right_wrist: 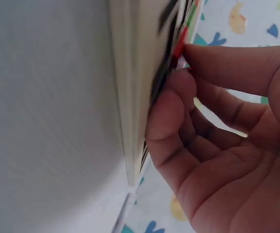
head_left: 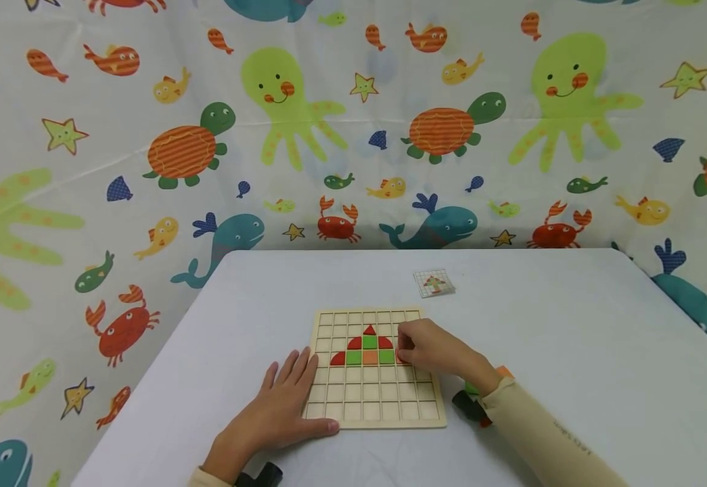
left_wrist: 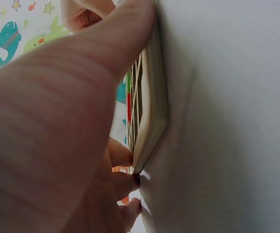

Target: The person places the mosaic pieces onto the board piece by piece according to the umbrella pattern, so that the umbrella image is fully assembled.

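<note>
A wooden grid board lies on the white table. Red, green and orange pieces form a stepped shape on its upper half, topped by a red triangle. My left hand rests at the board's left side, fingers straight along the edge and thumb at the front corner. At the right end of the lower row, my right hand pinches a red piece between thumb and fingertips, down at the board's surface. The fingers hide most of that piece; in the right wrist view, red shows by the fingertips.
A small pattern card lies behind the board. Loose pieces, one orange and one green, lie right of the board, partly hidden by the right forearm. A sea-animal curtain hangs behind the table.
</note>
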Motion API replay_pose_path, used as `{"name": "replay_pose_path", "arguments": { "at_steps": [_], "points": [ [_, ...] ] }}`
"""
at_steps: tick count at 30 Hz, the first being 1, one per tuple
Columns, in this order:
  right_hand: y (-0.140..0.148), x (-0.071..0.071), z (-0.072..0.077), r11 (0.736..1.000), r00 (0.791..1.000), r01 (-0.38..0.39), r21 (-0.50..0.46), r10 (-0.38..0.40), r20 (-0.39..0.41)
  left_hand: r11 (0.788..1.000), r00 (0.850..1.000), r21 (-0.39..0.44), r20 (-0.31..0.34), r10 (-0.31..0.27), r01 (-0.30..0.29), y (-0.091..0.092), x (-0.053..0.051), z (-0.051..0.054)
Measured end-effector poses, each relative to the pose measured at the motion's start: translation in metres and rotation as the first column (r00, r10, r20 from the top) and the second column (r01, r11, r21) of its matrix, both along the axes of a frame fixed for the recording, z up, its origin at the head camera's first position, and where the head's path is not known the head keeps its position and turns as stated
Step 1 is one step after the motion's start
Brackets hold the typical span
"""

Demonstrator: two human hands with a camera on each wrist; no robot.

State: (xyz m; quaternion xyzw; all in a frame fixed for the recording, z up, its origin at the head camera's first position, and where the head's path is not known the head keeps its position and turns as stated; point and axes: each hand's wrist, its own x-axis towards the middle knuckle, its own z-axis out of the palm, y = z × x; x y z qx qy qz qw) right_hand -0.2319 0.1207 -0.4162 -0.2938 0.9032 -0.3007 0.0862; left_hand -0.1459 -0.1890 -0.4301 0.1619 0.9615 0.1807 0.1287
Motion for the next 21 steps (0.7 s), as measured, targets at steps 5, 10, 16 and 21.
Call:
{"name": "replay_pose_path", "arguments": {
  "at_steps": [5, 10, 16, 21],
  "points": [
    [-0.001, 0.003, 0.002, 0.999, 0.998, -0.043, 0.030, 0.044, -0.041, 1.000, 1.000, 0.011, 0.003, -0.003, 0.003, 0.000, -0.001, 0.002],
    [0.006, 0.005, 0.014, 0.999, 0.996, -0.035, 0.017, 0.036, -0.085, 1.000, 1.000, -0.002, 0.011, -0.003, 0.003, 0.000, -0.002, 0.002],
    [0.028, 0.015, 0.035, 1.000, 0.992, -0.006, -0.015, 0.004, -0.125, 1.000, 1.000, 0.001, 0.003, -0.008, 0.008, 0.001, -0.003, 0.001],
    [0.051, 0.027, 0.042, 0.999, 0.995, 0.033, 0.024, -0.031, -0.094, 1.000, 1.000, -0.001, -0.001, -0.007, 0.007, 0.000, -0.003, 0.002]
  ]
}}
